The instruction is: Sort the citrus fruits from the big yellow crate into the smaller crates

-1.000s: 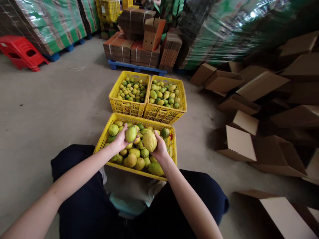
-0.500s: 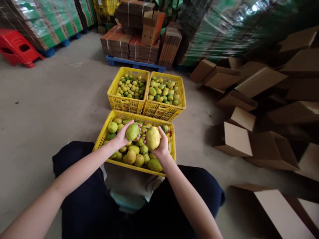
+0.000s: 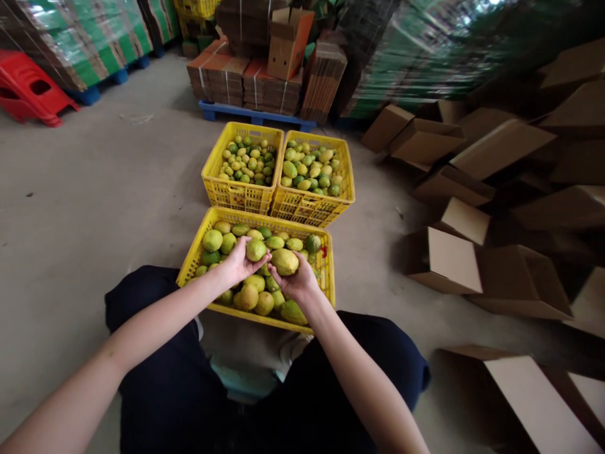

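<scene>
Both my hands are over the near yellow crate (image 3: 190, 255), which holds many green and yellow lemons (image 3: 253, 296). In my left hand (image 3: 240, 261) lies a round green lemon (image 3: 256, 250), its fingers curled around the underside. My right hand (image 3: 302, 282) cradles a larger yellow-green lemon (image 3: 284, 261) lying on its side. The fingertips of the two hands are close together, and the two fruits are almost side by side.
Two more yellow crates of lemons, a left one (image 3: 239, 197) and a right one (image 3: 302, 209), stand just beyond. Open cardboard boxes (image 3: 454, 258) lie heaped on the right. Flattened cartons sit on a blue pallet (image 3: 255, 118) behind. A red stool (image 3: 33, 88) is far left.
Both lemons have been turned in my hands; the right one now lies sideways. My hands have moved slightly closer together and a little lower over the crate.
</scene>
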The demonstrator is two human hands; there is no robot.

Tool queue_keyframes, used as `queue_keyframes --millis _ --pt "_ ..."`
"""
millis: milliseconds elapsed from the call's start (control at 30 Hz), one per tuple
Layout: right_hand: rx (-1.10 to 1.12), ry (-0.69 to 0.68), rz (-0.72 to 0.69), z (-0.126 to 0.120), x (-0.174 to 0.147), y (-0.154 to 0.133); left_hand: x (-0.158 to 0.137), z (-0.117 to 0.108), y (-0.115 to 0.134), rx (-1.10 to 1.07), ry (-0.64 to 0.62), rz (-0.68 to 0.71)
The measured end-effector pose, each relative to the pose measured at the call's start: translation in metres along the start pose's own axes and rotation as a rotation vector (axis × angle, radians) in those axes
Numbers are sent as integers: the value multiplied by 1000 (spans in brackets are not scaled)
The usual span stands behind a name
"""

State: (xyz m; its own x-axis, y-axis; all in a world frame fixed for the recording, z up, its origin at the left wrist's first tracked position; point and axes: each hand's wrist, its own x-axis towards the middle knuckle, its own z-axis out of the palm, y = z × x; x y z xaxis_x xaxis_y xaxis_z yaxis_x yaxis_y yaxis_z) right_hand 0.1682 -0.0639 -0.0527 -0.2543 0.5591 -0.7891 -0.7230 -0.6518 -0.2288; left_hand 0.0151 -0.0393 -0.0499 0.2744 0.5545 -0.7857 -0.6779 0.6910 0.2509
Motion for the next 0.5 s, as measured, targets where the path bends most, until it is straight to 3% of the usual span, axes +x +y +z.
queue_keyframes --millis 133,233,300,367,433,500 --pt "22 -22 -11 -3 0 -9 0 2 -3 76 -11 56" --pt "-37 -17 -117 -5 -1 -15 -6 5 -6 292 -6 347" --pt "-124 8 -334 -6 -5 -16 -13 6 -7 401 -2 576" --pt "-271 18 -653 -4 -11 -15 -21 6 -6 482 -45 752" --pt "-453 -11 -951 -1 -20 -12 -29 5 -5 583 -132 861" --pt "-598 -76 -1136 1 -27 -9 -35 5 -3 655 -178 907"
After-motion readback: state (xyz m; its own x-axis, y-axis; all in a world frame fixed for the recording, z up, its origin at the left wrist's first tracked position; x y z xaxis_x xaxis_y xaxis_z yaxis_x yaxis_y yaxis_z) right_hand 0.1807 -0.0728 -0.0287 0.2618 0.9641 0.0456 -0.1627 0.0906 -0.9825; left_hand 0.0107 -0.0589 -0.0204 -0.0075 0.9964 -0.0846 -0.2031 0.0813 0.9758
